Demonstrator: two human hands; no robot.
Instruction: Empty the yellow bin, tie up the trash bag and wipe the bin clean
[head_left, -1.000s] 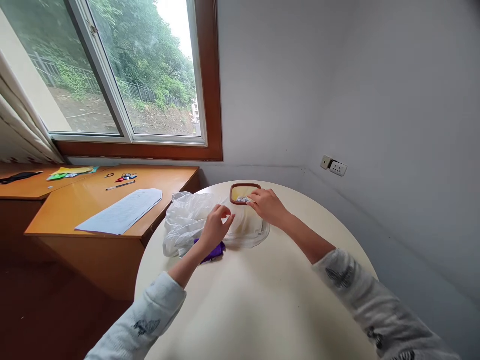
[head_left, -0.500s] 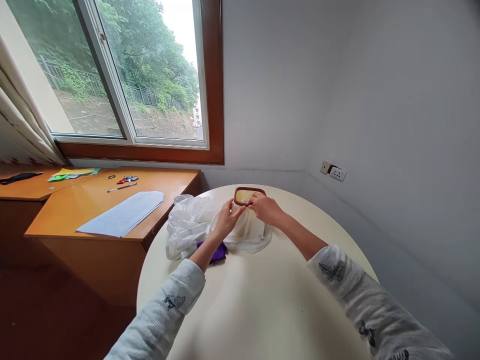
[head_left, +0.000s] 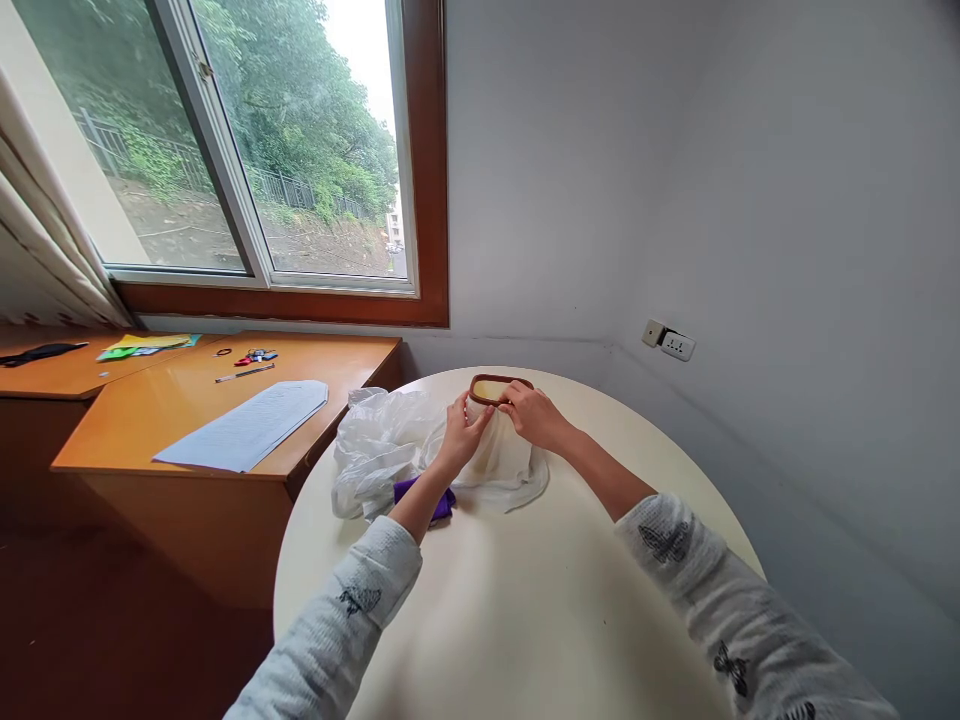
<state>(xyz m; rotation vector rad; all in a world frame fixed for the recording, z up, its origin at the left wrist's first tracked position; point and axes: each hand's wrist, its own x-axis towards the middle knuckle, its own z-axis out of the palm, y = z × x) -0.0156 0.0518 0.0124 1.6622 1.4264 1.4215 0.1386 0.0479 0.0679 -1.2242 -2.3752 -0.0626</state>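
Observation:
A small container with a brown rounded-rectangular rim [head_left: 475, 388] and a yellowish inside stands toward the far side of the round table. Thin white plastic bag film [head_left: 514, 480] hangs below the rim and spreads over the tabletop. My left hand [head_left: 463, 432] is closed around the container's left side, thumb near the rim. With bent fingers, my right hand [head_left: 534, 415] pinches the film at the rim's front right edge; its fingertips are partly hidden. More crumpled white plastic [head_left: 382, 435] lies left of the container. A folded purple item [head_left: 442, 505] sits partly behind my left forearm.
The round cream table [head_left: 540, 610] stands against the wall. At left is a wooden desk [head_left: 180, 400] with paper sheets [head_left: 247, 428], a pen [head_left: 245, 373] and a small bunch of keys or trinkets [head_left: 256, 356]. A socket [head_left: 678, 346] is on the right wall.
My right fingers have shifted slightly right along the rim, and the white film by their tips inside the rim no longer shows. My left forearm has moved a little right.

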